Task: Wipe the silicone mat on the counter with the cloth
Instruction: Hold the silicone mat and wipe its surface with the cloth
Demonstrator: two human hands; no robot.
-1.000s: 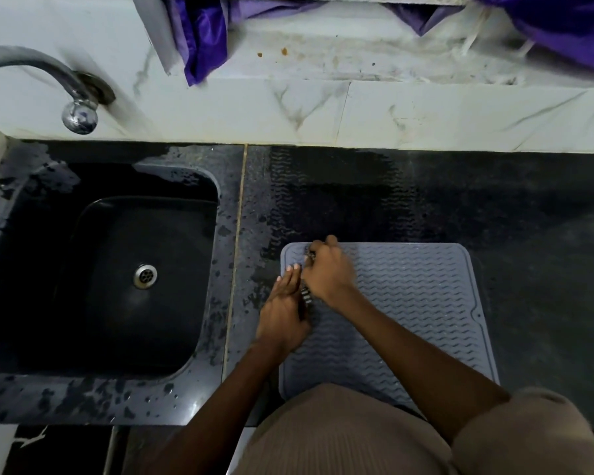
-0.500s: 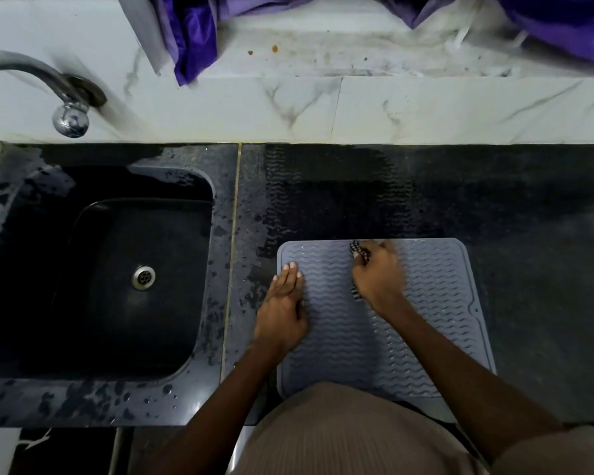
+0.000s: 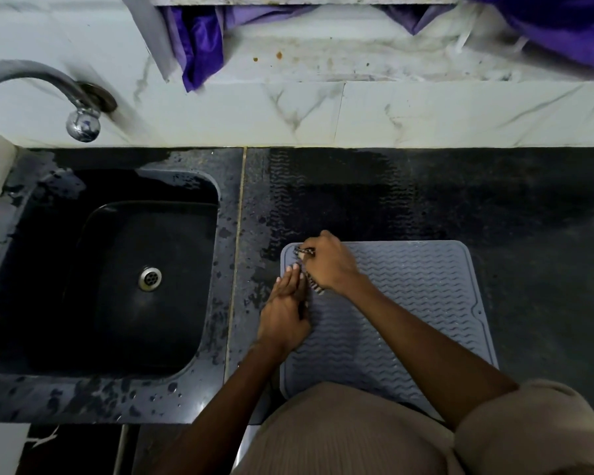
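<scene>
A grey silicone mat (image 3: 412, 303) with a wavy ribbed pattern lies flat on the black counter (image 3: 494, 200), right of the sink. My right hand (image 3: 330, 265) grips a small dark patterned cloth (image 3: 304, 251) at the mat's far left corner; most of the cloth is hidden under the hand, with bits showing at the fingertips and below the palm. My left hand (image 3: 285, 310) lies flat with straight fingers on the mat's left edge, just beside the right hand.
A black sink (image 3: 117, 275) with a metal drain sits to the left, and a chrome tap (image 3: 79, 114) curves over its back. The counter around the mat is wet. White marble tiles rise behind, with purple fabric (image 3: 199, 39) hanging above.
My right hand swept the cloth right along the mat's far edge, then came back left to the far left corner. My left hand stayed pressed on the mat's left edge.
</scene>
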